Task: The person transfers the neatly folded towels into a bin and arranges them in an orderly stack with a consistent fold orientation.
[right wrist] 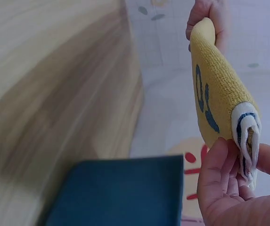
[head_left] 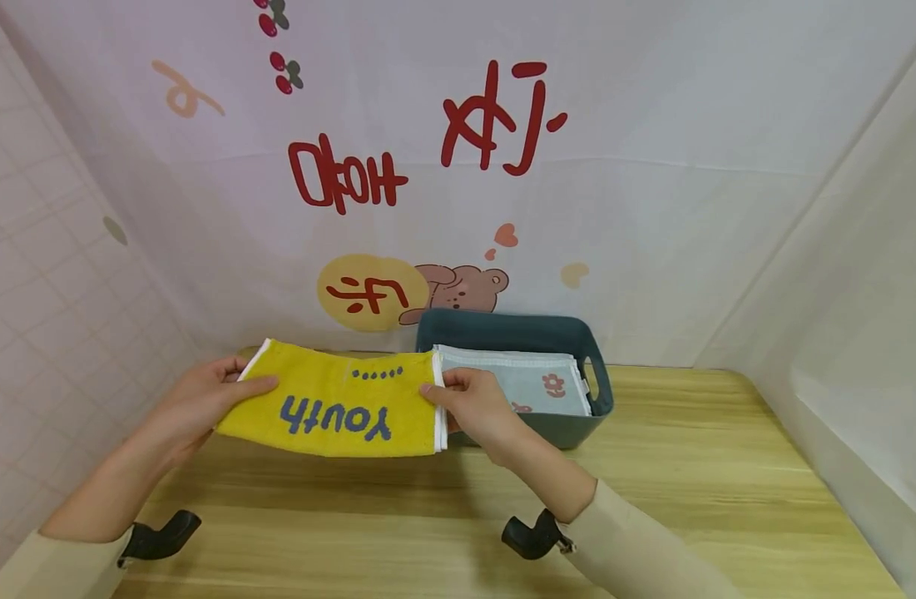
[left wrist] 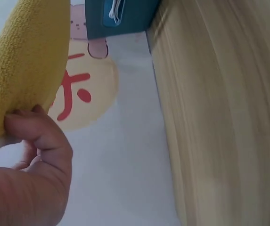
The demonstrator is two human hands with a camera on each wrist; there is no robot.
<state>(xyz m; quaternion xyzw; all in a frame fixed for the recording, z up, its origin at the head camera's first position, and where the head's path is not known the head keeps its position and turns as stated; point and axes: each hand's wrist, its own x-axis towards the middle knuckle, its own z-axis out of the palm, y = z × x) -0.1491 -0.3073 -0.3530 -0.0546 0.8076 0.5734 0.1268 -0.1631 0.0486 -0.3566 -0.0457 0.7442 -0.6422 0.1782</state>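
Note:
A folded yellow towel point(head_left: 330, 399) with white edges and blue "Youth" lettering is held up above the table. My left hand point(head_left: 195, 403) pinches its left end, thumb on the front face. At the other end my right hand point(head_left: 483, 408) grips the white edge, and the right wrist view shows the folded layers of the towel point(right wrist: 224, 94) between thumb and fingers. Just behind the right hand stands a dark teal basket point(head_left: 502, 323). Inside it lies a folded light blue towel point(head_left: 532, 383) with pink flowers, partly hidden by the right hand.
The wooden table point(head_left: 697, 482) runs up to a printed white cloth backdrop point(head_left: 652, 208). A white side wall point(head_left: 862, 333) borders the table on the right, and a tile-patterned one point(head_left: 38, 249) on the left. The basket stands near the back edge.

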